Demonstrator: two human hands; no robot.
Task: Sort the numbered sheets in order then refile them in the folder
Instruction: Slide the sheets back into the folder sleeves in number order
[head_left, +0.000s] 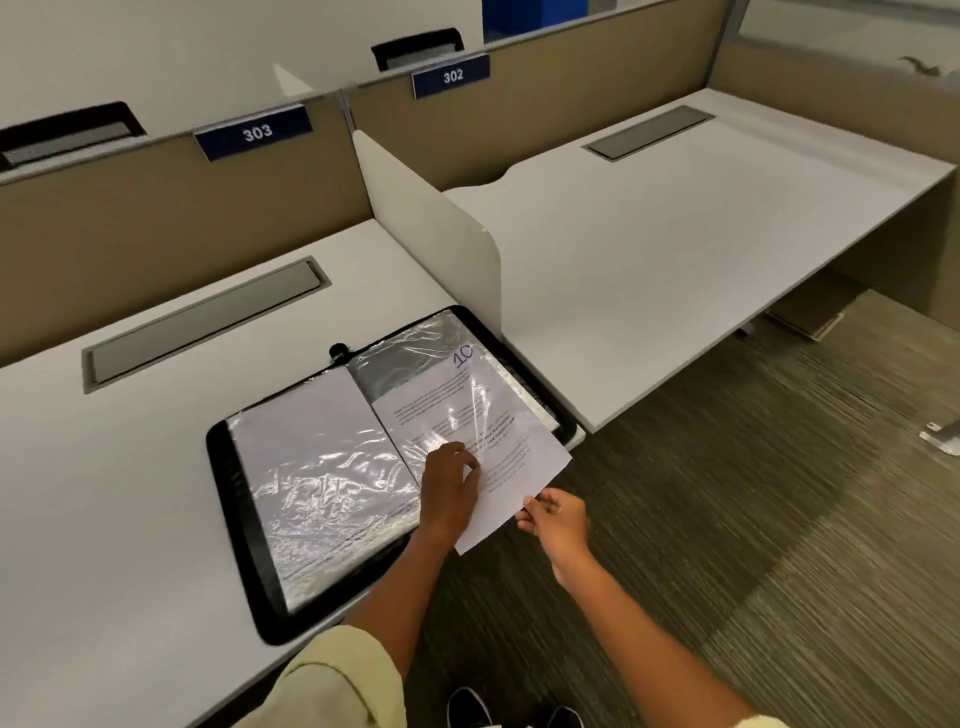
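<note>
A black folder (236, 525) with clear plastic sleeves lies open on the left desk (130, 493). A white printed sheet marked "10" (498, 415) sits partly inside the right-hand sleeve (415, 353), its lower end sticking out past the desk edge. My left hand (449, 486) pinches the sleeve's lower edge over the sheet. My right hand (556, 519) pinches the sheet's lower right edge. The left-hand sleeve (322, 467) holds a blank-looking white page.
A white divider panel (436, 234) stands right behind the folder, separating it from the right desk (701, 234). Grey cable hatches (208, 317) sit at the back of each desk. Tan partitions carry signs 303 and 302. Carpeted floor lies to the right.
</note>
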